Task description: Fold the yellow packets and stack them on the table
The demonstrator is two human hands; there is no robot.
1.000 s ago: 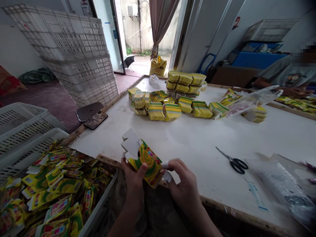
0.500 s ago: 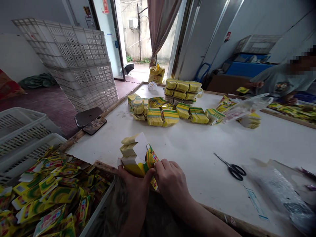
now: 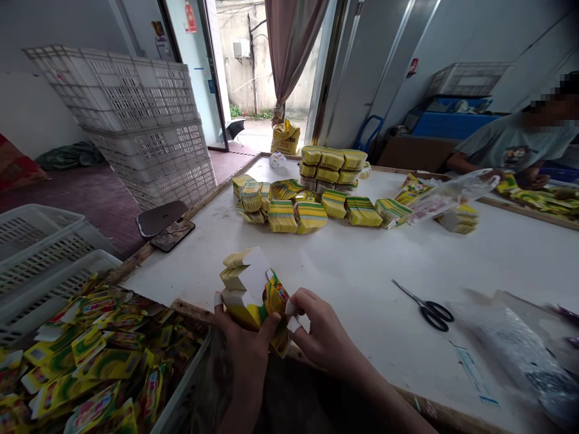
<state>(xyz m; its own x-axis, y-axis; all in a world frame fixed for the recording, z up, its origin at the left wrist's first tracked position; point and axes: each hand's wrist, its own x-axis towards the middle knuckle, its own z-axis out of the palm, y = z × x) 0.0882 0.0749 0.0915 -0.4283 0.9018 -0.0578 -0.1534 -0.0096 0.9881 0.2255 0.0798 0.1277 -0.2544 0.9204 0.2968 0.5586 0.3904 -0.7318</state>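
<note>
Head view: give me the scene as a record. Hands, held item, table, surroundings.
left_hand: left hand grips a carton stack
right_hand: right hand, thumb and finger at the stack's right side; grip unclear
held_item: yellow printed cartons, layered edges showing
fingertips: white coverings on some, both hands
table: white tabletop; yellow bundles, black-handled scissors, phone
lower_left: white crate holding many yellow cartons
far_right: another person, seen partly
background: stacked white crates, open doorway
</note>
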